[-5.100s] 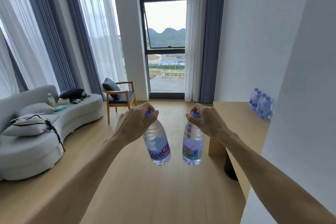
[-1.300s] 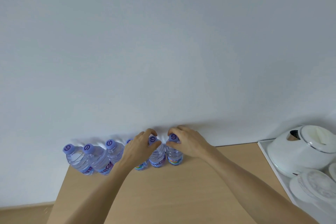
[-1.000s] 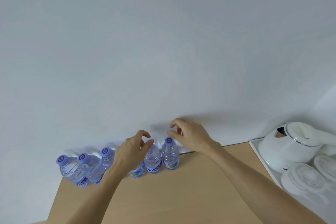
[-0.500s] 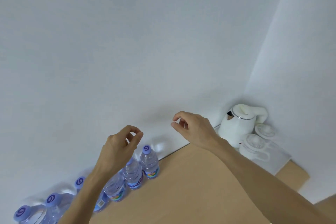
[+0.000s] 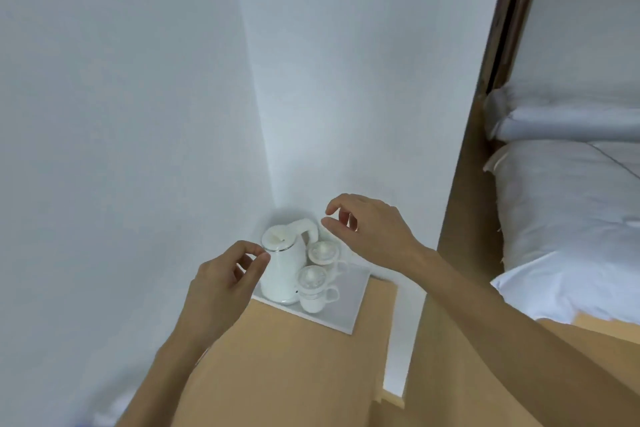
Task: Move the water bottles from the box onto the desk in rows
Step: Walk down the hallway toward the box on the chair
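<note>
My left hand [image 5: 221, 282] and my right hand [image 5: 369, 229] hover above the wooden desk [image 5: 294, 367], both with nothing in them and fingers loosely curled apart. No water bottle shows fully; only a faint blue blur sits at the bottom left edge of the view. The box is out of sight. My left hand is just left of a white kettle, my right hand above and right of it.
A white kettle [image 5: 282, 270] and two lidded cups [image 5: 313, 291] stand on a white tray [image 5: 346, 308] in the desk's far corner against the white walls. To the right, past a wooden door frame [image 5: 460, 184], lies a bed with white bedding [image 5: 568, 218].
Both hands let go of the two bottles set in the row by the wall and lifted away. The view has swung right, so the bottle row has left the frame and the kettle tray is centred.
</note>
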Motion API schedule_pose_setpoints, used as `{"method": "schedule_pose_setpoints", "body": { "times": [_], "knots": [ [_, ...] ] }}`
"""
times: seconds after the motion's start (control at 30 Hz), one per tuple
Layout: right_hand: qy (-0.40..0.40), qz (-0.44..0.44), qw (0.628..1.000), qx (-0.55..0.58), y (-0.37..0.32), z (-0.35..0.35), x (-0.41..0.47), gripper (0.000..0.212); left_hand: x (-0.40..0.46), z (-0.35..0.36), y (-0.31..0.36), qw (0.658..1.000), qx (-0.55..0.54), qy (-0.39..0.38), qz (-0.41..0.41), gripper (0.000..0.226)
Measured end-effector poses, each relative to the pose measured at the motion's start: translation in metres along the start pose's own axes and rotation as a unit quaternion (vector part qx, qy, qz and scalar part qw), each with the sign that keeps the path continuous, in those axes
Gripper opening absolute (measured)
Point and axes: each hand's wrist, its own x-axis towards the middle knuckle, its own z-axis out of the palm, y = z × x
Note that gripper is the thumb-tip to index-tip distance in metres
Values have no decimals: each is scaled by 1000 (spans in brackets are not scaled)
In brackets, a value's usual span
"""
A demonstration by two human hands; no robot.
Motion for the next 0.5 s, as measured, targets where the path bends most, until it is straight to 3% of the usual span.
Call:
{"method": "schedule_pose_setpoints", "body": {
  "times": [0.5],
  "knots": [
    [121,136,980,-79,254,-204,-104,16,75,253,226,976,-55,-104,183,5]
  ]
}}
